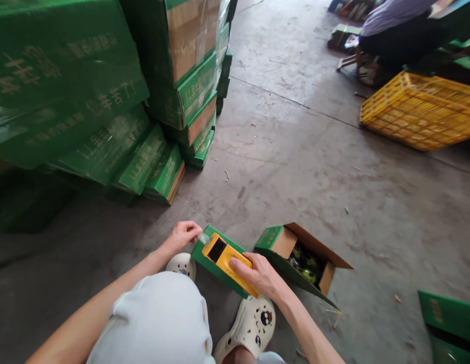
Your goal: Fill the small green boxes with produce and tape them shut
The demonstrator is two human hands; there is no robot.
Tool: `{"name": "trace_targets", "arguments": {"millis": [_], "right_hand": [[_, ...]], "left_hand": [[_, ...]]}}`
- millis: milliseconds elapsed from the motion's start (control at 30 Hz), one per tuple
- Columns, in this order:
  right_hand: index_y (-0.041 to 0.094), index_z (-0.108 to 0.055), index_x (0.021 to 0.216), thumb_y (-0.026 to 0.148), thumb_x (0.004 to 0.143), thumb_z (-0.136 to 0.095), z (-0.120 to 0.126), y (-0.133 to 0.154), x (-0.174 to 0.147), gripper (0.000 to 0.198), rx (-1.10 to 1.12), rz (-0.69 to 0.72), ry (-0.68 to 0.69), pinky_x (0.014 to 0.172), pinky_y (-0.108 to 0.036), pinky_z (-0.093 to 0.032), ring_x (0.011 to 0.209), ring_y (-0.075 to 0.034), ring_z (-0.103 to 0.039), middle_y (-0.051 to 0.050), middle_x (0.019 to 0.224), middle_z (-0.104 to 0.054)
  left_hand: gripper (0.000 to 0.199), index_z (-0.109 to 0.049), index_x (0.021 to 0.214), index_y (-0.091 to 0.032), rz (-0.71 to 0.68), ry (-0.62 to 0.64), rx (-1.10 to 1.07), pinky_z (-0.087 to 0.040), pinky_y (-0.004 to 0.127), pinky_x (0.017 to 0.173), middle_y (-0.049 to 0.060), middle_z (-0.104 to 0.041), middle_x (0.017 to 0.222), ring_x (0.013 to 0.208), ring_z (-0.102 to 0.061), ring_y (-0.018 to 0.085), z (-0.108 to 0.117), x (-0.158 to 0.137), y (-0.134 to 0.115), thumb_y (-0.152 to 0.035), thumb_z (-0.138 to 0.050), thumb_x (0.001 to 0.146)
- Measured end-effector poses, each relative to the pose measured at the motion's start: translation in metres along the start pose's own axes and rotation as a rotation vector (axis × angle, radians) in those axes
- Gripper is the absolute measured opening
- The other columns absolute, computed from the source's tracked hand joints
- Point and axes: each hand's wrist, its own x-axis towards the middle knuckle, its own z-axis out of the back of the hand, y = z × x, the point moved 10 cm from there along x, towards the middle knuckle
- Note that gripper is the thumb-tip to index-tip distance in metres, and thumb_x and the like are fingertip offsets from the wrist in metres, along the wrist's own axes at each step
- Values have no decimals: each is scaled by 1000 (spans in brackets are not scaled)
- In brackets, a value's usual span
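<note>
The fingers of the right hand (257, 273) were wrapped around a yellow handheld tape dispenser (224, 263) with a dark window, the thumb pressed along its upper face. The fingers of the left hand (184, 235) were bent and drawn together, pinching the end of a clear strip (203, 237) at the left end of a slim green carton (209, 264). That carton lay slantwise under the dispenser, at the lower centre of the frame; whether the two touched could not be told. Just right of it, an open carton (284, 245) with brown inner flaps stood on the concrete floor (295, 167), dark and green contents (309, 275) showing inside. White clogs (253, 323) appeared below the slim carton and at its left. Printed green cartons (106, 101) were piled across the upper left, a taller stack (197, 101) beside them. At the upper right, a yellow slatted crate (417, 111) sat near another person (402, 50); a green box (447, 313) was cut off at the lower right edge.
</note>
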Motion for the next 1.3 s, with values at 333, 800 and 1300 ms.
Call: {"name": "trace_targets", "arguments": {"millis": [333,800,1300], "right_hand": [[20,-53,66,67,91,-52,13,-37,-26,54,-95,8,-75,55,-28,-24,60,-14,-43,1,61,-47],[21,-43,67,61,91,-49,8,-60,-42,47,27,50,-96,56,-27,-26,59,-12,-40,4,62,-39],[21,-44,70,65,93,-48,1,-77,-50,50,74,94,-116,56,-27,-26,60,-12,-39,5,64,-38]], "left_hand": [[49,-79,97,-15,5,183,12,-50,27,69,5,-72,83,70,-62,16,2,-27,14,-61,-71,79],[63,-54,152,-19,-297,645,508,-46,31,111,5,-73,132,122,-65,21,-150,-37,-21,-17,-47,89],[55,-72,125,-16,181,919,101,-55,26,77,7,-78,102,91,-73,18,-181,-40,-10,-38,-82,76]]}}
